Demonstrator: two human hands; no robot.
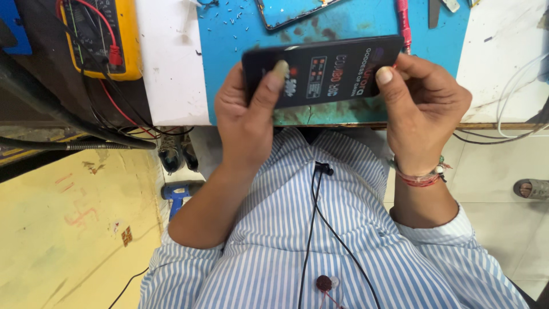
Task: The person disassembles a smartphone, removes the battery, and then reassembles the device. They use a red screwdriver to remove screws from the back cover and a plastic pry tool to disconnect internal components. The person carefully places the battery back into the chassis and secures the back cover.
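Over on the left a yellow meter (103, 35) with red leads sits on the desk (171, 68). Now the left hand (246, 114) grips the dark phone (321, 71) at its left end, thumb pressed flat on the face, other fingers hidden behind. The phone hangs just above the blue mat (240, 34), slightly tilted. The right hand (423, 109) pinches the other end, thumb on top. I'd say even pressure at both ends keeps it from slipping or flexing.

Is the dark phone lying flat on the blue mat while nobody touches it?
No, the dark phone is lifted above the blue mat, gripped at its ends by the left hand and the right hand.
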